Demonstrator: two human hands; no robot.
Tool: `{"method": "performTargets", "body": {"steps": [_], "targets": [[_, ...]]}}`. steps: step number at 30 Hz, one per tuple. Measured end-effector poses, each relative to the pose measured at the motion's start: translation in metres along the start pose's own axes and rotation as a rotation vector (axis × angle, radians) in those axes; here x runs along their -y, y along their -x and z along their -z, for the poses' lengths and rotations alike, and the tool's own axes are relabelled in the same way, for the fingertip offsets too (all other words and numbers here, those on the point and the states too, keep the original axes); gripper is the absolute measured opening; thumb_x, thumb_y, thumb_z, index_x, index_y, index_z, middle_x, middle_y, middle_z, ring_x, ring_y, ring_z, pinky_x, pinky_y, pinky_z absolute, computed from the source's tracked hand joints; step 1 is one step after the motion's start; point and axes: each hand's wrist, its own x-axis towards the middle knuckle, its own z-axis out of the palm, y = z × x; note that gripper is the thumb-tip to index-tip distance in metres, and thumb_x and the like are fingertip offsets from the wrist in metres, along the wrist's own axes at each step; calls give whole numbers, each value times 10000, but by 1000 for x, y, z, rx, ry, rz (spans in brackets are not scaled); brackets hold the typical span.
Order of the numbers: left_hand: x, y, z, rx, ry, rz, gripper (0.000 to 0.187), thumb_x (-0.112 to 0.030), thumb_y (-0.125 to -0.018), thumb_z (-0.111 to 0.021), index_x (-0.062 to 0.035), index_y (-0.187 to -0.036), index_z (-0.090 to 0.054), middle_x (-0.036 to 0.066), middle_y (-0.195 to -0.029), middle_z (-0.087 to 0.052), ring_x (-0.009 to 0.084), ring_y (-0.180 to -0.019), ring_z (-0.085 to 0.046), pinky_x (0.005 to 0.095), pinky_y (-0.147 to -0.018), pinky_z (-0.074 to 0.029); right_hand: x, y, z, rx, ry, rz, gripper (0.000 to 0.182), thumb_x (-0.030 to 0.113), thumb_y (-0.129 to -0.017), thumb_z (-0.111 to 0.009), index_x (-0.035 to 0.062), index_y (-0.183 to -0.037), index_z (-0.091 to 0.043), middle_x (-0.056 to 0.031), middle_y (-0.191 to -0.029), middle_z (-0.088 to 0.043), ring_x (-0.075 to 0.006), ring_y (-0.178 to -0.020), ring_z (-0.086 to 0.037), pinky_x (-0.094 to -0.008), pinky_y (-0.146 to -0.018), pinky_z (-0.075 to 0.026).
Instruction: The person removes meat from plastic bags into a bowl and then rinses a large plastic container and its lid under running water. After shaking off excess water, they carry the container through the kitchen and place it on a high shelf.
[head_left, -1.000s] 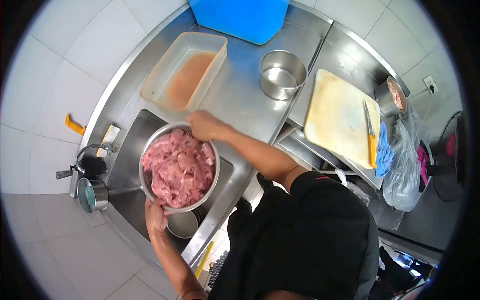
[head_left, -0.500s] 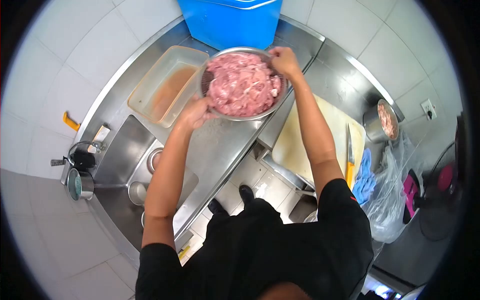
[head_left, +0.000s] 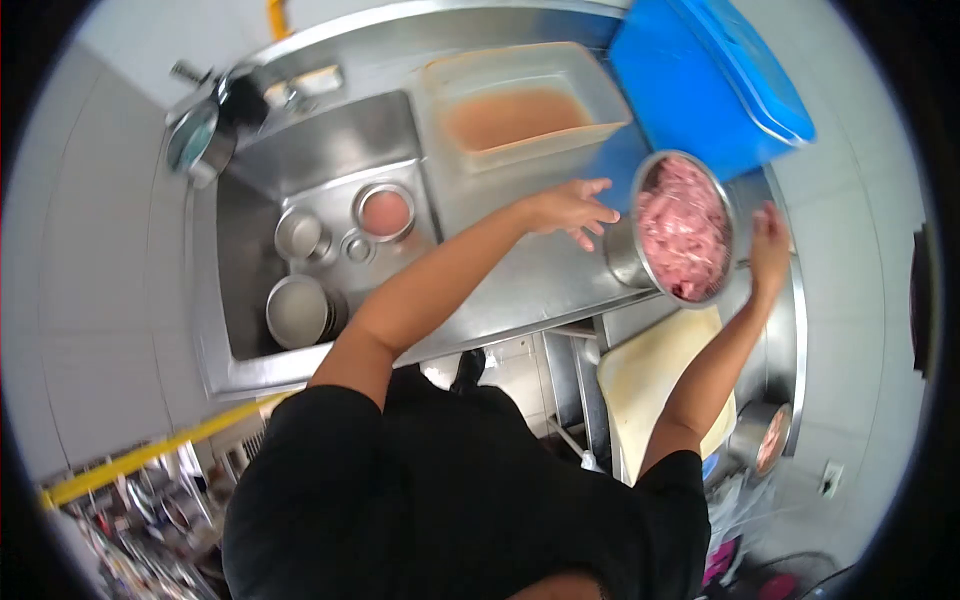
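Note:
A round metal bowl (head_left: 645, 172) heaped with raw pink meat (head_left: 685, 225) is on the steel counter, beside the blue box. A shiny metal wall (head_left: 626, 252) shows beneath its left side. My left hand (head_left: 575, 212) is just left of the bowl, apart from it, with fingers spread and nothing in them. On the other side, my right hand (head_left: 768, 250) is close to the rim, slightly blurred, fingers stretched out and holding nothing. A translucent tub (head_left: 545, 145) with reddish liquid in it stands beyond my left hand.
A blue lidded box (head_left: 680, 90) stands against the wall. To the left, the sink (head_left: 325, 165) holds several metal pots, one with pink contents (head_left: 385, 212). A cutting board (head_left: 650, 385) lies under my right forearm, near a pot of meat (head_left: 770, 440).
The view has turned left towards the sink. Both hands have let go of the bowl of meat, which they gripped by its rim, and it now rests by the blue box.

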Motion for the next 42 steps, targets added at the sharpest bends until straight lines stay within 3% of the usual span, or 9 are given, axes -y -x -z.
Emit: {"method": "performTargets", "body": {"steps": [4, 7, 9, 12, 15, 22, 29, 35, 42], "targets": [[34, 97, 98, 310, -135, 54, 733, -403, -887, -540, -87, -1432, -167, 80, -1232, -528, 169, -944, -612, 246, -622, -455, 194, 22, -11, 284, -408, -236, 377, 317, -892, -535, 28, -1128, -592, -84, -994, -637, -151, -851, -604, -286, -715, -472], [89, 150, 194, 26, 28, 282, 631, -392, -867, -557, -126, -1387, -316, 51, -1180, -561, 158, -944, -610, 241, -645, -437, 229, 38, -95, 725, -429, -347, 531, 479, -889, -484, 11, -1115, -590, -96, -988, -630, -160, -854, -604, -285, -669, -481], [114, 200, 231, -359, 7, 144, 557, -352, -863, -564, -100, -1328, -389, 37, -1120, -587, 152, -931, -611, 256, -665, -445, 214, 46, -179, 906, -279, -510, 786, 649, -835, -427, -87, -1075, -558, -173, -922, -609, -234, -826, -613, -326, -646, -525], [153, 239, 302, -643, 46, 265, 482, -299, -881, -540, -80, -1294, -421, 44, -1071, -600, 150, -916, -612, 244, -661, -454, 227, 61, -249, 933, -339, -759, 798, 629, -832, -464, -108, -1136, -500, -195, -896, -593, -266, -807, -611, -338, -647, -541], [163, 278, 343, -769, 233, 244, 362, -255, -910, -499, -68, -1219, -475, 42, -993, -603, 153, -883, -611, 221, -664, -473, 235, 74, -299, 584, -664, -937, 522, 300, -862, -535, -125, -1147, -432, -199, -870, -581, -294, -758, -614, -359, -642, -558], [132, 278, 408, -833, 193, 120, 340, -206, -906, -493, -69, -1216, -466, 70, -1035, -609, 152, -888, -613, 247, -665, -489, 235, 93, -290, 478, -345, -766, 205, 108, -781, -498, -62, -872, -567, -99, -724, -566, -202, -586, -533, -357, -573, -506], [76, 237, 445, -767, 132, -28, 348, -186, -915, -483, -47, -1233, -453, 71, -1047, -603, 130, -862, -603, 227, -667, -480, 196, 131, -278, 566, -599, -587, 123, 73, -746, -497, -9, -748, -589, -52, -652, -552, -162, -564, -499, -308, -474, -391], [62, 254, 436, -742, 68, -60, 340, -188, -913, -503, -45, -1220, -483, 57, -1046, -606, 113, -862, -598, 225, -678, -471, 272, 97, -226, 745, -550, -522, 152, 91, -767, -484, -18, -685, -553, -32, -599, -523, -115, -526, -461, -314, -478, -382], [95, 293, 425, -815, -108, -29, 352, -210, -913, -509, -27, -1212, -494, 63, -1055, -607, 132, -867, -600, 241, -674, -469, 356, 64, -221, 843, -97, -15, 211, 155, -770, -490, -32, -733, -578, -212, -647, -562, -321, -634, -581, -406, -599, -445]]}}
